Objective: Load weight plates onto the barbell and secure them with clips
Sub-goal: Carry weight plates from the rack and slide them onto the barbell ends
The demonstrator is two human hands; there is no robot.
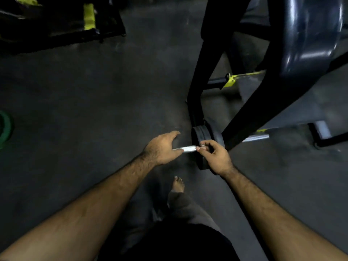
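Observation:
The barbell's silver sleeve [186,148] sticks out to the left of the black weight plates [200,135], which stand on edge on the floor. My left hand [162,147] cups the sleeve's free end, with the thumb under it and the fingers spread above. My right hand [214,157] pinches the sleeve with thumb and fingertips right beside the outer plate. I cannot make out a clip in either hand. The bar's shaft [256,137] shows again to the right of the plates, behind a black frame leg.
A black rack frame [211,59] rises just behind the plates, with a padded part [310,34] above it. A green plate [4,129] lies at the left edge. Yellow and black equipment [88,17] stands far left. My bare foot [178,184] is below my hands.

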